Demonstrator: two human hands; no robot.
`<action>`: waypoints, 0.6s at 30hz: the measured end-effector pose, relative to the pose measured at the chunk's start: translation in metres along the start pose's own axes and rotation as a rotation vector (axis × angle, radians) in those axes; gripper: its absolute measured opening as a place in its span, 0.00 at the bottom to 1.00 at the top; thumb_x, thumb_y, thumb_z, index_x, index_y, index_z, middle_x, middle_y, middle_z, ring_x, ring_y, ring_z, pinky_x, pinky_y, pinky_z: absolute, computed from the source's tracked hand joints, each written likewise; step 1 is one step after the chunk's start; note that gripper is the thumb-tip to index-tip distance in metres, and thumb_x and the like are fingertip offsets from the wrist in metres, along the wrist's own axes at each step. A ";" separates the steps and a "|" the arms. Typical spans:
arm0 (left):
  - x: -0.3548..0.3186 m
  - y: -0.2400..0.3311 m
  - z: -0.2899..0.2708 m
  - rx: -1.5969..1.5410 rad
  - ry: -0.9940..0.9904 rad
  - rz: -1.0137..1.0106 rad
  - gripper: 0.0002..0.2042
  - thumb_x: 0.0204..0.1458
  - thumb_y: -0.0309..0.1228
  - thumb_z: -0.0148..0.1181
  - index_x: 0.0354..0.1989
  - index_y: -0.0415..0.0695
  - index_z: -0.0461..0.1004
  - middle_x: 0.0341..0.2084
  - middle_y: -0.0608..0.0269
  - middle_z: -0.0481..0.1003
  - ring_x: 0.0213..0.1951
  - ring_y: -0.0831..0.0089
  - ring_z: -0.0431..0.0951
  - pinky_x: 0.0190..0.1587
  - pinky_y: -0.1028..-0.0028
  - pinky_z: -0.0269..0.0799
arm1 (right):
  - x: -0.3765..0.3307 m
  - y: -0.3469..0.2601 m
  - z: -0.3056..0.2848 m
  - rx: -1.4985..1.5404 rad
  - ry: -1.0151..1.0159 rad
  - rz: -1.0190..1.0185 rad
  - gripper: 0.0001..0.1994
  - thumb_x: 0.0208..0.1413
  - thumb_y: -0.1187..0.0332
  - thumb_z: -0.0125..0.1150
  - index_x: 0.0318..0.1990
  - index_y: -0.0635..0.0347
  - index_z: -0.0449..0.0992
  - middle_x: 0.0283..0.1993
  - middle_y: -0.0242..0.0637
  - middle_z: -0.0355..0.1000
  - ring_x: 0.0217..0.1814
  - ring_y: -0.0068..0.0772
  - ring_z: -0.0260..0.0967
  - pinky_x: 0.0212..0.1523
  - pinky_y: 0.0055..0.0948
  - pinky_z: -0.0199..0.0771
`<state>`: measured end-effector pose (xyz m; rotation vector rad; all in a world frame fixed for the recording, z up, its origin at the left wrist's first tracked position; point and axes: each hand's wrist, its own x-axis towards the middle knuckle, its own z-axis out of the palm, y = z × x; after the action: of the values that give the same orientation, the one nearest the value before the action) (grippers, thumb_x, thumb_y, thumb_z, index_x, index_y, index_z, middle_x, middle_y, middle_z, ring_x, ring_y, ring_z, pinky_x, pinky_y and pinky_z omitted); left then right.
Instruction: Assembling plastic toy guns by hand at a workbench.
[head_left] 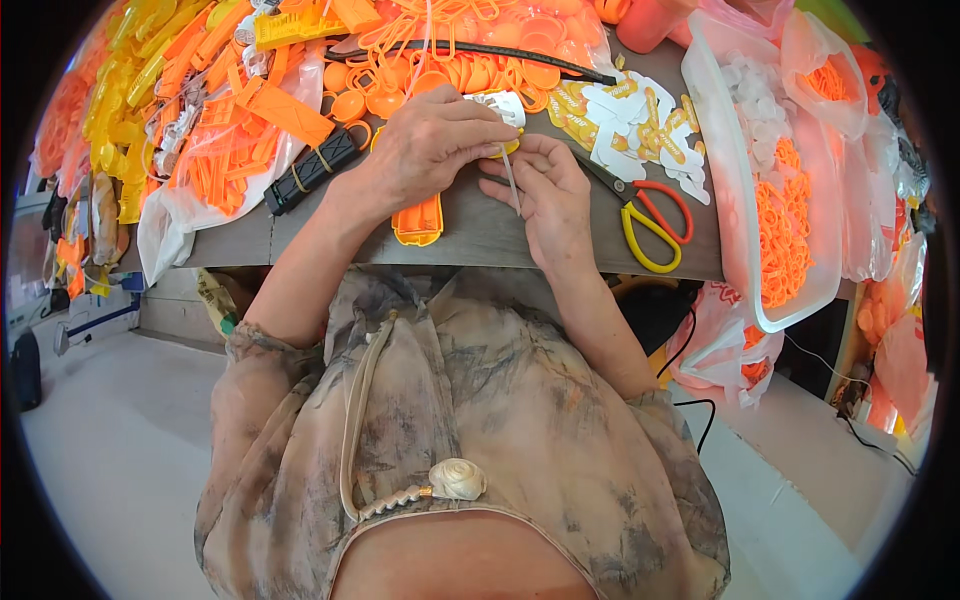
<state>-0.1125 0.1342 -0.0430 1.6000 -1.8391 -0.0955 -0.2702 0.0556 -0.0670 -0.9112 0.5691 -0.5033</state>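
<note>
Over the dark table, my two hands meet around a small yellow piece, mostly hidden by fingers. My left hand is closed on it from the left, thumb and fingers pinched together. From the right, my right hand has its fingers bent in close to the same piece, with a thin whitish strip hanging down beside the fingertips. Whether the right fingers grip the strip or the piece is hard to see. Just beyond the left fingers lies a white card. Below the left hand rests an orange-yellow plastic case.
Scissors with red and yellow handles lie right of my hand, below white and gold cards. A translucent bin of orange rings stands farther right. Orange plastic parts pile up behind; a black block lies left.
</note>
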 end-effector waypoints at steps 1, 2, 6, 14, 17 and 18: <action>0.000 0.000 0.000 0.019 -0.016 0.011 0.11 0.47 0.27 0.57 0.41 0.44 0.76 0.39 0.62 0.75 0.38 0.65 0.71 0.41 0.72 0.67 | -0.001 0.000 0.002 0.028 0.005 -0.002 0.12 0.58 0.75 0.44 0.49 0.69 0.60 0.47 0.47 0.67 0.48 0.41 0.69 0.47 0.39 0.73; 0.000 -0.001 0.000 0.018 -0.019 0.010 0.11 0.47 0.27 0.57 0.41 0.44 0.76 0.39 0.62 0.75 0.38 0.65 0.71 0.41 0.72 0.67 | -0.002 0.001 0.003 0.056 0.011 -0.003 0.12 0.58 0.75 0.44 0.48 0.69 0.61 0.47 0.47 0.67 0.48 0.41 0.69 0.48 0.38 0.72; 0.000 0.001 0.000 0.017 -0.007 -0.006 0.12 0.47 0.26 0.57 0.41 0.43 0.75 0.38 0.63 0.75 0.38 0.65 0.71 0.41 0.71 0.67 | -0.005 0.006 0.005 0.099 0.010 -0.025 0.11 0.58 0.76 0.43 0.48 0.70 0.63 0.47 0.47 0.68 0.49 0.42 0.69 0.49 0.38 0.72; 0.002 0.005 0.004 -0.105 0.077 -0.093 0.08 0.47 0.24 0.58 0.36 0.41 0.77 0.33 0.62 0.76 0.34 0.66 0.73 0.38 0.72 0.69 | -0.009 0.015 0.005 0.171 -0.019 -0.111 0.15 0.58 0.78 0.42 0.52 0.73 0.64 0.50 0.48 0.67 0.51 0.40 0.68 0.53 0.37 0.68; 0.002 0.005 0.005 -0.174 0.103 -0.148 0.08 0.46 0.24 0.58 0.36 0.40 0.77 0.32 0.60 0.76 0.34 0.65 0.74 0.37 0.71 0.70 | -0.011 0.016 0.007 0.133 -0.029 -0.163 0.16 0.58 0.78 0.43 0.53 0.73 0.63 0.51 0.48 0.66 0.52 0.39 0.67 0.55 0.37 0.67; 0.002 0.006 0.005 -0.167 0.097 -0.159 0.08 0.46 0.24 0.58 0.36 0.40 0.76 0.31 0.60 0.76 0.34 0.65 0.74 0.38 0.71 0.70 | -0.012 0.016 0.007 0.133 -0.028 -0.163 0.16 0.58 0.78 0.43 0.53 0.73 0.63 0.51 0.48 0.66 0.52 0.39 0.67 0.55 0.37 0.67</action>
<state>-0.1199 0.1322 -0.0431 1.6021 -1.5863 -0.2327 -0.2717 0.0752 -0.0743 -0.8402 0.4326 -0.6665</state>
